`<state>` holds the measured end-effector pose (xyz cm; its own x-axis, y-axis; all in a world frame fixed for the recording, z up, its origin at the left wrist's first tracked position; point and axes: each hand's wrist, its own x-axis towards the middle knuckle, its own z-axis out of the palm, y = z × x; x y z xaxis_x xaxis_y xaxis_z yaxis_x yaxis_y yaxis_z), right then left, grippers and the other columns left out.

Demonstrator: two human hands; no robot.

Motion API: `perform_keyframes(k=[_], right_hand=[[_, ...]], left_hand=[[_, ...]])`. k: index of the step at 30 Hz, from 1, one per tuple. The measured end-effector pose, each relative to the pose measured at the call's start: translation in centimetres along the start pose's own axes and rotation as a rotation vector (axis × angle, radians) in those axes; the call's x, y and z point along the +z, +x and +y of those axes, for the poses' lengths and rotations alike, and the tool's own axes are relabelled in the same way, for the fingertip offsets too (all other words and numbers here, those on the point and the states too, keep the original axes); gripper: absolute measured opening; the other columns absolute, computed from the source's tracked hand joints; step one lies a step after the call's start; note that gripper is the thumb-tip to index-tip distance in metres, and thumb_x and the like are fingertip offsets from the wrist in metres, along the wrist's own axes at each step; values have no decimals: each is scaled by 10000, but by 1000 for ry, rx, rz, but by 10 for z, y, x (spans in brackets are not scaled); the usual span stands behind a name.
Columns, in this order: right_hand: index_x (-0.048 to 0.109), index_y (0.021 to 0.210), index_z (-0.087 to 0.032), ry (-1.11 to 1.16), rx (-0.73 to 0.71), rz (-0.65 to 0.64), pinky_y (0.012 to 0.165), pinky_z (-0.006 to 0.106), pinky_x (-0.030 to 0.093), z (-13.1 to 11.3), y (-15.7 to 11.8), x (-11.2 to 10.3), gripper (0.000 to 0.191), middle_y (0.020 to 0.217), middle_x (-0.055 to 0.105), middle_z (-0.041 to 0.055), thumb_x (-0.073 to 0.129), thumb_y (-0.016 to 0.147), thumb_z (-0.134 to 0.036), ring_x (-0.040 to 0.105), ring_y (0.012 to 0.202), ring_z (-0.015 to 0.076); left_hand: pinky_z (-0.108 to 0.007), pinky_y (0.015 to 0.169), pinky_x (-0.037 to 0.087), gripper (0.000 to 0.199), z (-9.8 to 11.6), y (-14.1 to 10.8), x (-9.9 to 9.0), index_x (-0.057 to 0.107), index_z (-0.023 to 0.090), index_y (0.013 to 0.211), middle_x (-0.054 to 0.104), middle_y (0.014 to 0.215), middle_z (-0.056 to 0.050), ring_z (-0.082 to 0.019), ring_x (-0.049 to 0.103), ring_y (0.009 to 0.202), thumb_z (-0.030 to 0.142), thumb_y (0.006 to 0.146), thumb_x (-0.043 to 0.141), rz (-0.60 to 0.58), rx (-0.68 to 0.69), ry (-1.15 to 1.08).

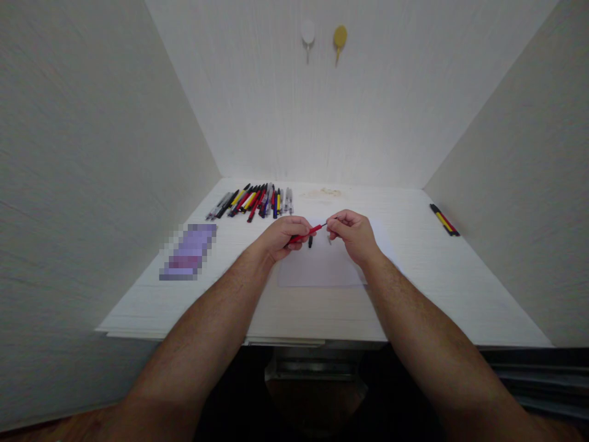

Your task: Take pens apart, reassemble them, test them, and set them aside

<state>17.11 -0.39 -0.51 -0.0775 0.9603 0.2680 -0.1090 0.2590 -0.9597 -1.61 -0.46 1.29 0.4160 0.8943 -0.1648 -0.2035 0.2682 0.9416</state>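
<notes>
Over a white sheet of paper, my left hand is closed around a red pen barrel that points up and to the right. My right hand pinches a thin dark pen refill, one end of which meets the tip of the barrel. How far the refill sits inside cannot be seen. A short black pen part lies on the sheet below the barrel. Close by, a small pale piece shows under my right fingers, too small to make out.
Several pens in red, black, yellow, blue and clear lie at the back left. A few more pens lie by the right wall. A blurred purple item is at the left. Two hooks, white and yellow, hang on the back wall.
</notes>
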Motion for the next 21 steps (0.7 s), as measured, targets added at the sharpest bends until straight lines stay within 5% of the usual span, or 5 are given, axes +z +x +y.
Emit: perform_keyframes(k=[8,21], right_hand=[[649,706,-186,-34,-16,0,519,246,411,-2,-1,0,183,598,633,-16,726,700,-352,532,508,96],[651,693,-187,-35,-5,23,516,249,410,-2,0,0,189,593,632,-14,726,695,-360,519,497,93]], left_hand=[[-150,361,234,160,-5,2,-2,641,123,758,475,533,19,-54,396,450,205,635,704,-20,-13,18],[-152,357,180,183,-2,1,4,576,122,627,508,575,5,-33,360,434,186,576,741,6,37,25]])
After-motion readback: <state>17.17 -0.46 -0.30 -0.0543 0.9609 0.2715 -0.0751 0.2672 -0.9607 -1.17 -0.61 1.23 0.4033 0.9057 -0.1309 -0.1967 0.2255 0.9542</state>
